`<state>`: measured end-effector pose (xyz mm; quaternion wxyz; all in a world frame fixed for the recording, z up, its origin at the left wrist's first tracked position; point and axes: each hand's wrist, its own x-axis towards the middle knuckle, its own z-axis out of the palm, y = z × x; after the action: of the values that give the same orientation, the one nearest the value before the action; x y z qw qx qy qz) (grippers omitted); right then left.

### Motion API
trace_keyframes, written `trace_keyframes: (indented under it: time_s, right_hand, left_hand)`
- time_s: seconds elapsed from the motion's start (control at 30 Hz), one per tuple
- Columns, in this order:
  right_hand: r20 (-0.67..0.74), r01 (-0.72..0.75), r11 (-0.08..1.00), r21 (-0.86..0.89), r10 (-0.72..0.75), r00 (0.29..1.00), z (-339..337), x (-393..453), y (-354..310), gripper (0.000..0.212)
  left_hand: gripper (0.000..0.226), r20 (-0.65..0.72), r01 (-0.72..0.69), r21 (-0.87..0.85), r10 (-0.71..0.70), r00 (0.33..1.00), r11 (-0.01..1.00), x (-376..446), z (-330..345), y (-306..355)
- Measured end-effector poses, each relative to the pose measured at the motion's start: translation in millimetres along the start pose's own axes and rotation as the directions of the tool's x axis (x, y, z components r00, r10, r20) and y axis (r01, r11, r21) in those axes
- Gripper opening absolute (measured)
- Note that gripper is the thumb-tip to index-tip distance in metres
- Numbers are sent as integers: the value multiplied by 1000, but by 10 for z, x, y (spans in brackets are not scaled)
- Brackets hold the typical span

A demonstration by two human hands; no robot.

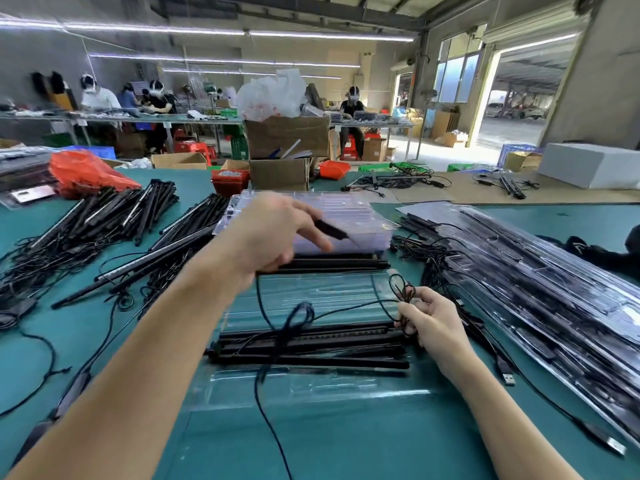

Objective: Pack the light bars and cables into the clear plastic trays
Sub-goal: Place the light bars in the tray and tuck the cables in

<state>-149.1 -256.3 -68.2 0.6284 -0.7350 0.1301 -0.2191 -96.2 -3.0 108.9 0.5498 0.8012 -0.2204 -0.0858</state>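
Green workbench (104,341) in a workshop: clear tray (311,386) at centre, light bars (311,344) laid across it. Left hand (277,233) pinches a small black controller (330,230) above the tray stack (346,216); right hand (433,320) grips a coiled cable (403,294) at the tray's right edge

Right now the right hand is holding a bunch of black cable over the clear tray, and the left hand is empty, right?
Not quite. In the head view the left hand is not empty: it pinches a small black part. The right hand does hold the black cable over the clear tray.
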Motion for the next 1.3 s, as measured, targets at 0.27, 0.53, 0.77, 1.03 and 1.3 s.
trace_keyframes:
  time_s: [0.27, 0.53, 0.77, 1.03, 1.3]
  right_hand:
    - [3, 4, 998, 67, -4, 1000, 8, -17, -11, 9]
    - [-11, 11, 996, 94, -10, 1000, 10, -21, -26, 11]
    - [-32, 2, 990, 143, 3, 999, -2, -31, -60, 16]
    - [-66, 21, 968, 250, -4, 998, -13, -84, -115, 18]
    - [-62, 80, 958, 277, -66, 996, -27, -112, -143, 16]
  left_hand:
    - [16, 95, -582, 773, 860, 501, 253, 172, -246, -86]
    - [10, 328, -659, 651, 644, 691, 376, -133, 86, -1153]
    - [36, 275, -334, 853, 199, 941, 401, -242, 185, -1264]
    - [15, 193, -301, 846, 273, 942, 441, -337, 299, -1114]
    - [35, 268, -419, 583, 322, 908, 696, -524, 505, -1315]
